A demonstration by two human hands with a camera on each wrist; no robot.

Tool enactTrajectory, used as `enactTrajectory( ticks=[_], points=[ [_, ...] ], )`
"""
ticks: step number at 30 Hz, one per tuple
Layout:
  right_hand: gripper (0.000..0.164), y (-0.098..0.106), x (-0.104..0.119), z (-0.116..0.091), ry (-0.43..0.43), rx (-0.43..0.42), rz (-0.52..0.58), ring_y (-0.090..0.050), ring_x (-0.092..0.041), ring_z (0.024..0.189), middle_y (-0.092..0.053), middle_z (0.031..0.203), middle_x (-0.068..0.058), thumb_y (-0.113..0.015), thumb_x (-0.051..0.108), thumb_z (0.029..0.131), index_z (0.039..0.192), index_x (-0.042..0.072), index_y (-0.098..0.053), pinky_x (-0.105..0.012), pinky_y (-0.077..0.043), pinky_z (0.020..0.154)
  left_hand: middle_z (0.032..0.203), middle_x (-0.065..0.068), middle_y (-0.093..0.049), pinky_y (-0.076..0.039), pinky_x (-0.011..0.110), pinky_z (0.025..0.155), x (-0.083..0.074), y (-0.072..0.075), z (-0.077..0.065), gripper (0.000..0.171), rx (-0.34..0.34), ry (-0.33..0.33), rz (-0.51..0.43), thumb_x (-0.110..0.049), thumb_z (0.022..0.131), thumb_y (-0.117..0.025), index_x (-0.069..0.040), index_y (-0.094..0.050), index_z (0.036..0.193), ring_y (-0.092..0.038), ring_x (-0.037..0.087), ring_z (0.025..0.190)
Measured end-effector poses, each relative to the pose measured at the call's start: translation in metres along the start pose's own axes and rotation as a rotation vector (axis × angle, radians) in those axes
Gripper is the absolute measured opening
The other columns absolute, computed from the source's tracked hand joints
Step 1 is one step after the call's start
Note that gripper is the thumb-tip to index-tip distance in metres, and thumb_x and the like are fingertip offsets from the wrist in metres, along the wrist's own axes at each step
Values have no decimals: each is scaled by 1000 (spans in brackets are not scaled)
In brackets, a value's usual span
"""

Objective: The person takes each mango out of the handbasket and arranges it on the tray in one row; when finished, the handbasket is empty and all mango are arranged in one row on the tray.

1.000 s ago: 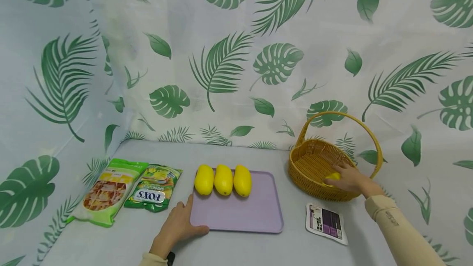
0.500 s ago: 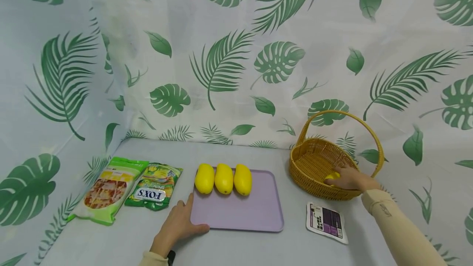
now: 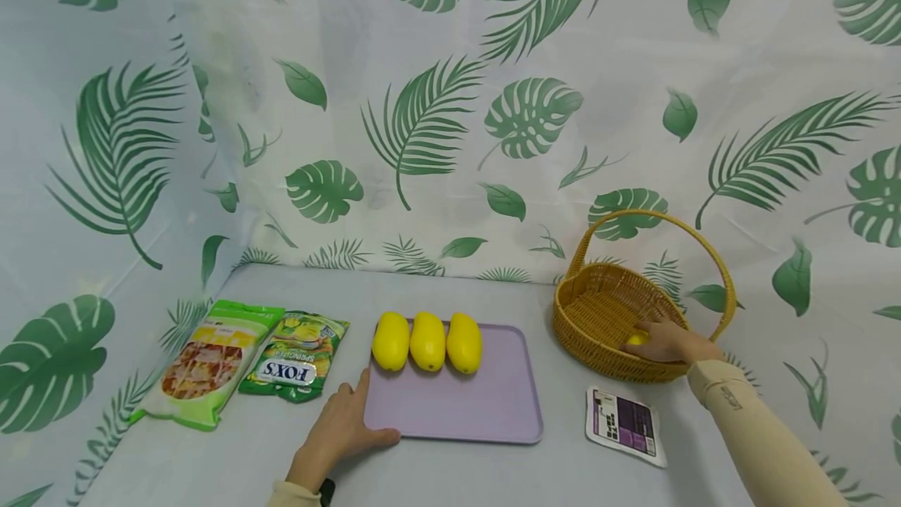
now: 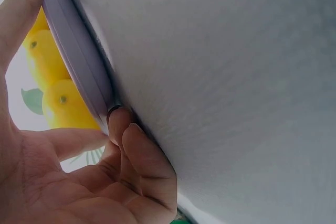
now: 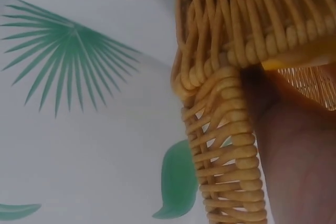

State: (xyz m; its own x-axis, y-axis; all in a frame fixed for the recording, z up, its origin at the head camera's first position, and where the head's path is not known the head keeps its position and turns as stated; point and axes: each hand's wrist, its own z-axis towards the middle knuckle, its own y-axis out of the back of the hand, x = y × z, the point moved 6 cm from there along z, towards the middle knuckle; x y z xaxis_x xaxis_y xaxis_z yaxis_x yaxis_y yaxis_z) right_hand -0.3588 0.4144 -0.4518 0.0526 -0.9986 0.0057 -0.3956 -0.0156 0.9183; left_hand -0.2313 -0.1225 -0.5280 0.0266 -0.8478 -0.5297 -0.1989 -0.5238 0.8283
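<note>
My left hand (image 3: 343,425) holds the near left corner of a lilac tray (image 3: 486,405), its thumb along the front edge and fingers at the left side. In the left wrist view, the thumb and fingertips touch the tray's rim (image 4: 79,51). Three yellow mangoes (image 3: 427,343) lie side by side along the tray's far left part. Inside a heart-shaped wicker basket (image 3: 587,346), my right hand (image 3: 665,339) grips another yellow mango (image 3: 637,337), mostly covered by the hand. The right wrist view shows only a sliver of that mango (image 5: 302,57) beneath the woven rim.
Left of the tray lie a green-and-white food bag (image 3: 207,366) and a green Fox's sweets bag (image 3: 294,354). A small white-and-purple packet (image 3: 624,425) lies before the basket. The basket's tall handle (image 3: 693,237) arches above the right hand. Leaf-patterned cloth stands behind.
The right hand has settled slightly lower over the mango in the basket, covering more of it. The left hand stays at the tray's corner.
</note>
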Motion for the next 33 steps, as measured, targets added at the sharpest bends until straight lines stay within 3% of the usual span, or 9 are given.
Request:
enactTrajectory(
  ticks=[12,20,28,33],
  points=[
    [67,-5,1,2,92,-29,-39,-36,-65,131,-45,138,-44,-59,42,94,137,-9,-54,-75,-36,101,109,24,-57,-51,50,83,-3,0,-2,122,10,-4,-4,-59,63,-89,0,-34,154,-52,26,87],
    [72,3,1,1,81,-54,-12,-49,-59,119,-46,134,-45,-59,46,92,140,-8,-52,-69,-43,98,111,25,-57,-51,51,85,-2,1,0,123,14,-2,4,-60,62,-89,0,-33,155,-53,27,88],
    [78,14,5,-2,115,-118,13,-39,-65,128,-41,142,-44,-61,51,93,143,-8,-47,-73,-40,98,114,26,-56,-51,53,87,-2,0,-1,123,10,3,-7,-60,62,-89,-1,-32,155,-54,29,91],
    [78,21,14,-8,153,-171,16,-42,-64,126,-40,142,-43,-62,53,92,142,-6,-49,-73,-43,95,116,28,-56,-51,54,89,-1,0,-1,123,12,9,-6,-60,63,-89,-1,-32,155,-55,31,93]
  ],
)
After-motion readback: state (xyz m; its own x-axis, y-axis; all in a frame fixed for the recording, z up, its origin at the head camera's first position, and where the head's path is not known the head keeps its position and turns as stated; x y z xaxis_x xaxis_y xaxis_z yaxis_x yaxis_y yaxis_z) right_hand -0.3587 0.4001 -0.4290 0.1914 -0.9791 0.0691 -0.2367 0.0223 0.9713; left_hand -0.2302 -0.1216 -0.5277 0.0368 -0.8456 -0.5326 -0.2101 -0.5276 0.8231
